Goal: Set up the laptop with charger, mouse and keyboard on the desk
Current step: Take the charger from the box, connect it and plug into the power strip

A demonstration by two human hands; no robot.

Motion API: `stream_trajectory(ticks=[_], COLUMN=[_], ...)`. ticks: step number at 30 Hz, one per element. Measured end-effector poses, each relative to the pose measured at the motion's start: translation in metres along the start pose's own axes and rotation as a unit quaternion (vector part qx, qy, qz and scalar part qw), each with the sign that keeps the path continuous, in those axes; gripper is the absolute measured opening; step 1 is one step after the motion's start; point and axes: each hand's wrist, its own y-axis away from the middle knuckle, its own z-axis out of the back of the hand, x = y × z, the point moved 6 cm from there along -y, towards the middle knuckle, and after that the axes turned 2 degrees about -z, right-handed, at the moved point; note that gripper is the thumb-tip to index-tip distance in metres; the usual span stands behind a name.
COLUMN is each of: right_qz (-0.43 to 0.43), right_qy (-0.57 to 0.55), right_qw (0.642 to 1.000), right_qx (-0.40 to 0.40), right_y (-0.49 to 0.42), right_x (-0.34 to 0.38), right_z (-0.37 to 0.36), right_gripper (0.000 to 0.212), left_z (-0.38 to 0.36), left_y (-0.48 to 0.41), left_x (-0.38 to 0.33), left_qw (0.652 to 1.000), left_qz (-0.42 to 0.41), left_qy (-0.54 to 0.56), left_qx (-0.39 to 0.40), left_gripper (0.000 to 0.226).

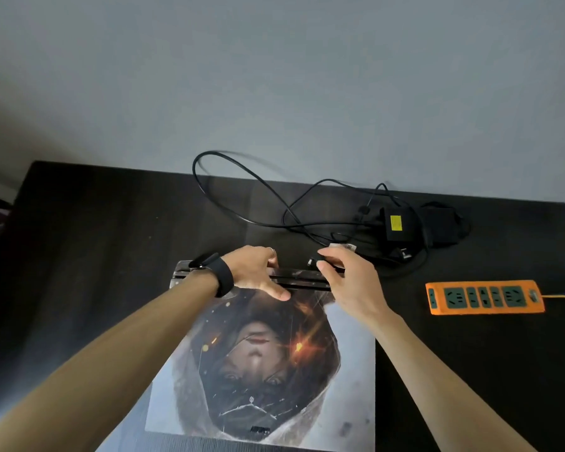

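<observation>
A closed laptop [265,370], its lid covered by a printed picture skin, was seen lying flat at the near middle of a dark table [95,239], with both bare hands brought to its far edge. The left hand [255,269] was clamped on that rear edge, the fingers curled over it and the thumb laid on the lid; a black wristband [221,272] was worn on the wrist and 1 ring [270,251] on a finger. The right hand [349,278] was held just beside it, with a small black charger plug [314,261] pinched between thumb and fingertips close to the laptop's back edge; whether the plug was touching the laptop could not be told. Behind the hands, a black cable [193,168] was spread in loose loops across the far side of the table and up against a grey wall [274,76]. The charger brick [397,223], marked with 1 yellow label, was set at the far right, just beside another dark object too dim to be identified. An orange power strip [485,296] with green sockets was placed to the right of the laptop, well apart from it.
</observation>
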Motion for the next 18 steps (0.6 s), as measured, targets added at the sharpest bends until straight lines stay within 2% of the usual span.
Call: stream_trajectory(ticks=[4,13,18], right_qz=[0.006,0.038,0.074], right_qy=[-0.045,-0.112,-0.093], right_qw=[0.999,0.993,0.992], right_qx=[-0.012,-0.015,-0.042], right_y=[0.018,0.085,0.108], right_x=[0.016,0.064,0.077], right_z=[0.017,0.055,0.064], right_gripper=[0.023,0.027,0.025], left_z=[0.011,0.018,0.015], left_y=[0.027,0.133,0.17], left_x=[-0.006,-0.041,-0.053], left_qw=[0.999,0.978,0.965], left_qz=[0.003,-0.004,-0.023], left_qy=[0.038,-0.038,-0.039], left_qx=[-0.033,-0.204,-0.26], left_gripper=[0.051,0.049,0.052])
